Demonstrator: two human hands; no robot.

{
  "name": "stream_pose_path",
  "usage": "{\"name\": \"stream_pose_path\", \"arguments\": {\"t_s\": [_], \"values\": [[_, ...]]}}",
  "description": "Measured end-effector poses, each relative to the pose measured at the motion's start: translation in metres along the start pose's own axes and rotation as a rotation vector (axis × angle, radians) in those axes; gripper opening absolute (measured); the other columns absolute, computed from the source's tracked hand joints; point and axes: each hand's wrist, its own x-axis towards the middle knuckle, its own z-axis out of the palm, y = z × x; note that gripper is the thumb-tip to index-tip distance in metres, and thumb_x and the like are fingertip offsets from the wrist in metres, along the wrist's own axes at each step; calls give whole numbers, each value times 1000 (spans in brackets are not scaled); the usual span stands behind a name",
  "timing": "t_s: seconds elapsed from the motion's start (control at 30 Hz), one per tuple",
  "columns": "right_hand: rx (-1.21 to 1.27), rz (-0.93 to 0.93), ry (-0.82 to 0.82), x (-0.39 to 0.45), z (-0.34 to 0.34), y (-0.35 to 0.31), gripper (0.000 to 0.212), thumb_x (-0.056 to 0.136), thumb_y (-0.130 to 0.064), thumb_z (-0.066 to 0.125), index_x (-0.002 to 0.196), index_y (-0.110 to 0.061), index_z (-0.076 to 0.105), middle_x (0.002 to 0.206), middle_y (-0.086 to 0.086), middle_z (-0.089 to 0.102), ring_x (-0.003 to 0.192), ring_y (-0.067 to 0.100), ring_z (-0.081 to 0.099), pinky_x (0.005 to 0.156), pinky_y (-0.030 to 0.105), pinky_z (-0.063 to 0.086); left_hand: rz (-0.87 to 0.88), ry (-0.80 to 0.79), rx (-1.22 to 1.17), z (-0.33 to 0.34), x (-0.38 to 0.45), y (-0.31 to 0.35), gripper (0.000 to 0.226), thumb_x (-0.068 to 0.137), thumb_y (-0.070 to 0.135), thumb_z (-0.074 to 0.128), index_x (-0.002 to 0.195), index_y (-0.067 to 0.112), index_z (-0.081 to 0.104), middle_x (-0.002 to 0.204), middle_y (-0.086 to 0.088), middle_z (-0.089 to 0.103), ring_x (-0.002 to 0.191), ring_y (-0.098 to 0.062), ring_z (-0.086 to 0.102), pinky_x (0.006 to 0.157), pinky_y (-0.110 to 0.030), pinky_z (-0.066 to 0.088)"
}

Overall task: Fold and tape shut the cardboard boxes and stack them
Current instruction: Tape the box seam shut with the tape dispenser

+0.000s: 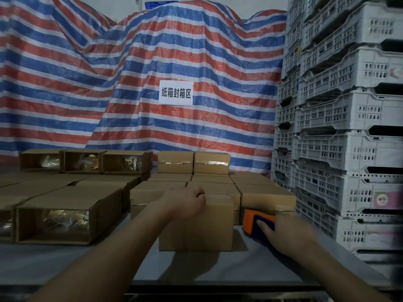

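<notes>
Red, white and blue striped tarp (135, 68) filled the far side, white paper sign (176, 92) stuck on it. Grey perforated plastic crates (340, 118) stacked at right. Grey table (91, 264) held open-ended brown cardboard boxes (65, 219) on the left and taped brown boxes (196, 173) stacked mid-far. Closed plain brown cardboard box (196, 225) sat near centre. Left hand (185, 201) gripped its far top edge, fingers curled over. Right hand (285, 232) held the orange and blue tape dispenser (258, 222) just right of that box, fingers wrapped round it.
</notes>
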Motion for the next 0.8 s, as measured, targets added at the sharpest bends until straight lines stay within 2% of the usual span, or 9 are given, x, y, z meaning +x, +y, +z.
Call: {"name": "stream_pose_path", "arguments": {"t_s": [0.1, 0.2, 0.33, 0.43, 0.53, 0.57, 0.63, 0.7, 0.8], "values": [[69, 33, 75, 12, -8, 2, 59, 92, -74, 34, 75, -23, 59, 69, -6, 61, 61, 10, 59, 50, 26, 41, -1, 0, -44, 0, 0, 1, 38, 102, 44, 31, 134, 30, 46, 130, -2, 55, 114, -20, 50, 97, -41, 40], [314, 83, 128, 31, -32, 3, 66, 90, -74, 40, 67, -17, 65, 57, -1, 62, 52, 13, 61, 46, 25, 42, 38, 0, -88, -3, -2, 1, 38, 102, 41, 37, 135, 25, 48, 137, -1, 47, 120, -21, 46, 99, -37, 37], [726, 118, 162, 59, -77, -10, 66, 91, -67, 51, 63, -9, 68, 49, 7, 62, 48, 21, 62, 48, 26, 39, 21, -19, -239, -4, -2, 0, 35, 101, 41, 45, 132, 26, 51, 112, 5, 51, 101, -12, 49, 84, -30, 40], [1096, 112, -1, 82, -105, -34, 56, 91, -62, 58, 82, -8, 72, 56, 1, 70, 49, 14, 65, 53, 27, 47, 19, -5, -327, -7, -1, -1, 30, 102, 41, 41, 123, 25, 58, 104, 4, 57, 92, -9, 53, 76, -27, 41], [1284, 26, -194, 104, -119, -64, 56, 90, -62, 60, 102, -9, 74, 88, 13, 77, 77, 28, 71, 80, 41, 56, -59, 39, -519, -15, -2, -3, 36, 105, 43, 33, 119, 22, 59, 97, 4, 60, 87, -8, 55, 74, -26, 41], [1308, -15, -246, 109, -121, -75, 56, 90, -62, 60, 105, -9, 73, 90, 14, 77, 78, 29, 70, 82, 42, 56, -101, 61, -596, -18, -2, -4, 36, 105, 42, 33, 119, 21, 59, 98, 4, 61, 87, -8, 56, 71, -24, 40], [1332, -83, -359, 119, -123, -93, 52, 92, -59, 60, 102, -10, 72, 79, 10, 75, 64, 21, 70, 66, 34, 59, -225, 130, -842, -25, 1, -4, 38, 106, 37, 33, 122, 15, 59, 112, -1, 65, 98, -14, 61, 70, -25, 43], [1328, -130, -473, 125, -121, -109, 48, 92, -57, 61, 98, -10, 71, 72, 8, 74, 53, 16, 68, 49, 25, 54, -341, 178, -1180, -33, 2, -6, 44, 108, 32, 30, 125, 3, 59, 124, -13, 65, 114, -25, 62, 82, -32, 51], [1192, -244, -539, 131, -110, -124, 49, 87, -59, 64, 101, -13, 71, 84, 10, 77, 64, 18, 71, 58, 25, 56, -353, 201, -1400, -38, 2, -16, 58, 107, 42, 21, 103, 3, 64, 115, -15, 69, 111, -26, 64, 104, -38, 45]]}}
